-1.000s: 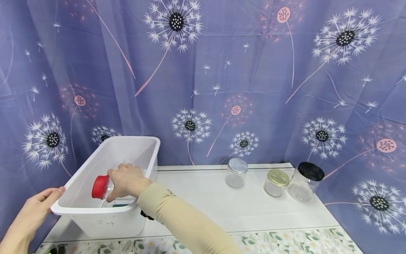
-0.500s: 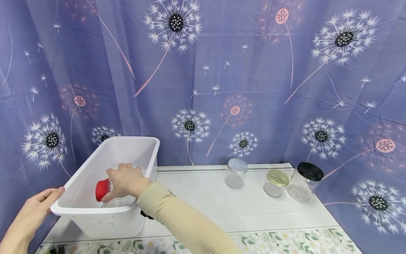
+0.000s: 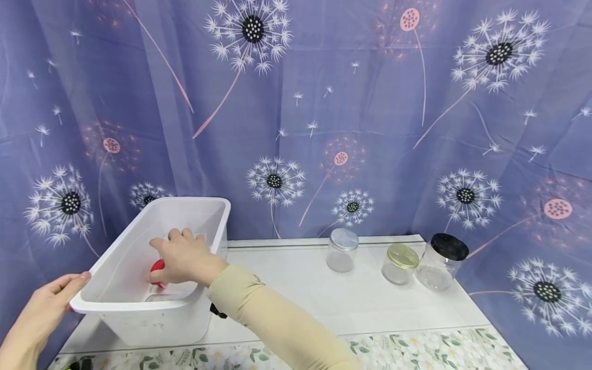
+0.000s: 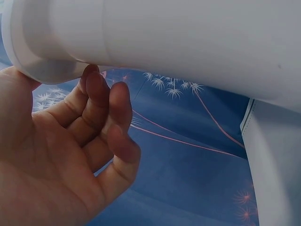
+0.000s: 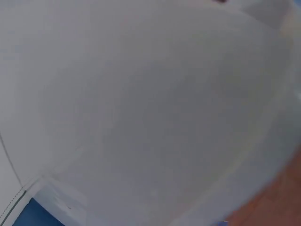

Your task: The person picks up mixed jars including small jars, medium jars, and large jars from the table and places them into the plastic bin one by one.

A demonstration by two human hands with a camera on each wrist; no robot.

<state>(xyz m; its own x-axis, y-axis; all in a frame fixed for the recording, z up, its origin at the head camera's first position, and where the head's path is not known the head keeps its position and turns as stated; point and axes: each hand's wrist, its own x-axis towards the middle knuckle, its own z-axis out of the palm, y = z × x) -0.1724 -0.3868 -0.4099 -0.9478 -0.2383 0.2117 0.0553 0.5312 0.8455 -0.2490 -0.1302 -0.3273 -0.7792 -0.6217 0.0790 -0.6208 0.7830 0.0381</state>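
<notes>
My left hand (image 3: 48,303) holds the near left corner of a white plastic tub (image 3: 139,307), thumb on the rim and fingers beneath it. Seen from the left wrist, the left hand (image 4: 70,141) has curled fingers under the tub's lip (image 4: 51,70). My right hand (image 3: 185,257) reaches inside the tub and holds a clear jar with a red lid (image 3: 158,266). Its thumb crosses in front of the lid, and the hand hides most of the jar. The right wrist view shows mainly a blurred pale wall (image 5: 150,113), with the right hand's grip out of sight.
Right of the tub, on the white table (image 3: 287,288), stand a clear jar with a silver lid (image 3: 342,252), one with a gold lid (image 3: 400,264) and a larger one with a black lid (image 3: 441,262). A purple dandelion curtain (image 3: 296,118) hangs behind.
Inside the tub, the red lid has shifted right and turned partly behind my right hand. That hand has risen slightly. A teal patch at the tub's near end is no longer visible. Left hand keeps its hold.
</notes>
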